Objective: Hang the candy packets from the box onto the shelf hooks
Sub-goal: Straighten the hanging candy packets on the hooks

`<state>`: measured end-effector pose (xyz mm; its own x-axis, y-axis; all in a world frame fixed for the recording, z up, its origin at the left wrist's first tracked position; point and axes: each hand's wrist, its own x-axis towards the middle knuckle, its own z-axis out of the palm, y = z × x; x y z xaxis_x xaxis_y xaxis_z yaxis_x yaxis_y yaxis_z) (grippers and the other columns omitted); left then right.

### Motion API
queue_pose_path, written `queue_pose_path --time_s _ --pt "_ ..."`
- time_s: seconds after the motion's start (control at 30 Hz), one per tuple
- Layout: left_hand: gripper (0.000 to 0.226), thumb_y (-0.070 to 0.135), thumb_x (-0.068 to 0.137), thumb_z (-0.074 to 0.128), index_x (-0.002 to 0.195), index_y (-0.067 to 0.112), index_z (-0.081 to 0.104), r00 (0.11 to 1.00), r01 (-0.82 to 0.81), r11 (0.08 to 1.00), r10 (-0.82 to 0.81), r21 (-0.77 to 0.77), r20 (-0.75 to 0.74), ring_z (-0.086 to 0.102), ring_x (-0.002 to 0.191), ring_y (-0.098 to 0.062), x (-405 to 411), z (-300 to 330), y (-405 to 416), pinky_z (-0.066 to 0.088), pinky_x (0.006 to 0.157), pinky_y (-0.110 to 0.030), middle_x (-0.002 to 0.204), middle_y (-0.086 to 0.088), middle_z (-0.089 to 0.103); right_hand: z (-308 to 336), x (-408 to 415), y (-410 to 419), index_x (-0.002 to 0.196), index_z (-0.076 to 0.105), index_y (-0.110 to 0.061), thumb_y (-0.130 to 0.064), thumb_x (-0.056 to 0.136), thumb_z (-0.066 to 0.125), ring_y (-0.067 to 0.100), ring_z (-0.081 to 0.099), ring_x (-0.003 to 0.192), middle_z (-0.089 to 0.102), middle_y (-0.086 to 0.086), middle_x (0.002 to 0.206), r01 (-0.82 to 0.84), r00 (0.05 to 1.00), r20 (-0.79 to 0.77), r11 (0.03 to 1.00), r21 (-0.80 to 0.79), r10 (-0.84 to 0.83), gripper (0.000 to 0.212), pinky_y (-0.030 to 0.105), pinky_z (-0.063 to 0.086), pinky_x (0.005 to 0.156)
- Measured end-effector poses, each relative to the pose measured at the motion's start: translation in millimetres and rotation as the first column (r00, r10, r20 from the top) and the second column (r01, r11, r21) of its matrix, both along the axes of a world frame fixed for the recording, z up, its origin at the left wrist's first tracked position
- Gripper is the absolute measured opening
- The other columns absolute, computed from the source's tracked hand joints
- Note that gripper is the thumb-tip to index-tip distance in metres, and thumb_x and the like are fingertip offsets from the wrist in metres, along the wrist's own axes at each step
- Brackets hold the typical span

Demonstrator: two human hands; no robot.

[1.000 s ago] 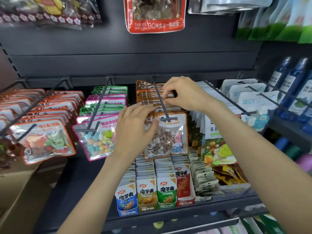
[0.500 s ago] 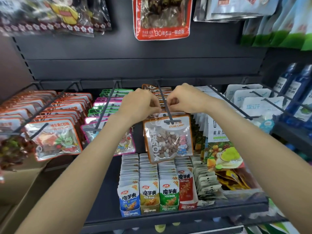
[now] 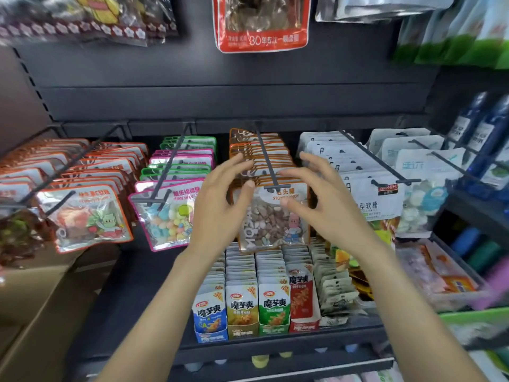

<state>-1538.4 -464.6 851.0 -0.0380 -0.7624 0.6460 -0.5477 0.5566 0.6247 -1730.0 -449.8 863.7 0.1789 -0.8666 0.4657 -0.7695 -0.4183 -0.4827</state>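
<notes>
While both the left hand (image 3: pixel 220 208) and right hand (image 3: pixel 327 208) hover spread and empty beside the hung stone candy packet (image 3: pixel 272 216), fetching another packet from the box looks next.

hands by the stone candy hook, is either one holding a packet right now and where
Nothing is held. The left hand and right hand are open with fingers spread, either side of the front stone candy packet, which hangs on its hook.

We see an evenly lit shelf, bright from above and in front, with only soft shadows under the hanging packets. Glare streaks the clear front of the stone candy packet (image 3: pixel 272 216) and the foil bags (image 3: pixel 380 8) at top right. Straight rails bow toward the corners, and the edges smear; the bottles (image 3: pixel 484 128) at far right are perhaps motion-blurred.
</notes>
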Motion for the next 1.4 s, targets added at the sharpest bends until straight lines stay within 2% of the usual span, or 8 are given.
queue_pose_path --time_s 0.23,0.4,0.53,0.73,1.03,1.1,1.17,1.4 --pt "0.05 0.028 0.098 0.051 0.146 0.023 0.037 1.0 -0.021 0.99 0.022 0.137 -0.009 0.016 0.145 -0.003 -16.6 -19.7 3.4 0.017 0.117 -0.026 0.157 0.015 0.022 -15.0 21.4 -4.4 0.141 0.045 -0.032 -0.036 0.089 0.065 0.013 0.026 0.143 0.022 -0.006 0.157 0.009 0.995 0.101 1.0 0.01 -0.01 0.056 0.036 0.028 0.116" --pt "0.06 0.03 0.098 0.049 0.152 0.031 0.02 0.938 0.111 0.938 0.01 0.329 -0.345 0.027 0.141 -0.005 -25.9 -7.3 3.9 0.026 0.109 -0.02 0.157 0.011 0.024 -17.9 27.8 -4.8 0.152 0.021 -0.031 -0.033 0.09 0.065 -0.012 0.007 0.134 0.004 -0.008 0.162 -0.019 0.965 0.262 0.995 0.099 -0.007 0.077 -0.01 0.008 0.091" --pt "0.058 0.024 0.098 0.051 0.15 0.033 0.026 0.846 0.208 0.91 0.016 0.358 -0.533 0.048 0.122 -0.003 -27.8 -4.4 3.7 0.042 0.098 -0.021 0.143 0.01 0.048 -17.6 27.0 -6.6 0.153 0.02 -0.027 -0.029 0.088 0.068 0.001 0.014 0.144 0.014 -0.005 0.161 -0.027 0.947 0.321 0.994 0.107 -0.009 0.081 0.016 0.013 0.113" --pt "0.046 0.025 0.098 0.051 0.14 0.033 0.037 0.907 0.116 0.943 0.028 0.311 -0.421 0.048 0.123 -0.004 -22.4 -8.3 0.7 0.04 0.095 -0.017 0.147 0.01 0.042 -13.3 19.1 -9.3 0.143 0.041 -0.021 -0.025 0.09 0.066 -0.007 0.03 0.12 0.03 -0.006 0.149 -0.006 0.975 0.224 0.997 0.075 -0.011 0.059 -0.013 0.014 0.082" --pt "0.023 0.022 0.096 0.054 0.117 0.027 0.046 0.915 0.108 0.956 0.011 0.272 -0.403 0.039 0.134 -0.008 -20.5 -10.5 -5.3 0.037 0.104 -0.025 0.153 0.009 0.033 -0.8 16.6 -8.8 0.147 0.03 -0.029 -0.039 0.092 0.06 -0.001 0.036 0.116 0.03 -0.007 0.138 -0.001 0.997 0.083 0.997 0.082 -0.006 0.063 0.015 0.029 0.093" --pt "0.025 0.023 0.097 0.052 0.12 0.028 0.045 0.933 0.092 0.96 0.009 0.263 -0.36 0.033 0.136 -0.005 -19.8 -8.1 -6.5 0.032 0.1 -0.012 0.154 0.009 0.028 1.4 17.0 -11.1 0.149 0.028 -0.031 -0.043 0.092 0.059 0.003 0.034 0.122 0.028 -0.006 0.14 0.005 0.999 0.041 0.996 0.092 -0.009 0.067 0.02 0.033 0.099" --pt "0.032 0.028 0.098 0.049 0.13 0.03 0.043 0.965 0.039 0.968 0.027 0.249 -0.259 0.026 0.139 -0.003 -20.1 -4.8 -7.1 0.024 0.098 -0.006 0.156 0.012 0.023 3.1 17.0 -13.8 0.148 0.031 -0.031 -0.047 0.09 0.059 0.009 0.029 0.133 0.022 -0.005 0.147 0.01 1.0 -0.007 0.996 0.093 -0.009 0.066 0.028 0.033 0.107" --pt "0.047 0.038 0.104 0.023 0.147 0.024 0.036 0.949 -0.063 0.984 0.008 0.167 0.314 0.005 0.148 -0.008 -14.2 14.6 -21.0 0.003 0.121 -0.038 0.157 0.01 0.023 19.2 14.8 -23.7 0.151 0.029 -0.025 -0.052 0.085 0.063 0.009 0.007 0.145 0.01 -0.011 0.16 -0.043 0.964 -0.254 0.992 0.114 0.072 0.079 0.037 0.019 0.118"
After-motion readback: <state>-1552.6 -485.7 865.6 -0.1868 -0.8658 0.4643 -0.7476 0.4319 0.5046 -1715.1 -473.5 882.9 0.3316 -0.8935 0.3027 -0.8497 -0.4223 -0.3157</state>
